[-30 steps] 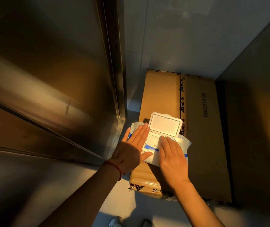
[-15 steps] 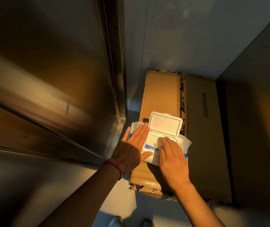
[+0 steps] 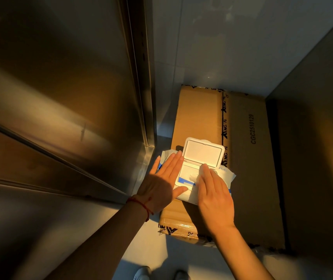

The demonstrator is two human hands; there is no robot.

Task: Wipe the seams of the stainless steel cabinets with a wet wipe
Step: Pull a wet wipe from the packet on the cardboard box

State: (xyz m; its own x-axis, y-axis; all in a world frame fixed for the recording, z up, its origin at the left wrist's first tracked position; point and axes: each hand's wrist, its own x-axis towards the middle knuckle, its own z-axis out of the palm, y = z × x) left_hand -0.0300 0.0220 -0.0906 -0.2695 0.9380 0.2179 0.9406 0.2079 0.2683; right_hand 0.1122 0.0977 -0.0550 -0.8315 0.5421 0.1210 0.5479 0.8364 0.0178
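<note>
A white wet wipe pack [image 3: 228, 175] lies on a cardboard box [image 3: 250, 188], its hard lid [image 3: 203, 151] flipped open. My left hand [image 3: 161, 182] presses flat on the pack's left side, fingers straight. My right hand [image 3: 214, 195] reaches over the opening, and its fingertips pinch a bit of white wet wipe [image 3: 200, 170] that sticks up from the slot. The stainless steel cabinet [image 3: 60, 87] fills the left of the view, with a vertical seam [image 3: 139, 77] at its edge and a slanted seam [image 3: 40, 147] lower down.
The box sits in a narrow gap between the cabinet and a dark panel [image 3: 323, 158] on the right, against a pale tiled wall [image 3: 222, 47]. The tips of my shoes [image 3: 143, 273] show on the light floor at the bottom edge.
My right fingertips have drawn a little more of the white wipe up out of the opening. My left hand has stayed flat on the pack.
</note>
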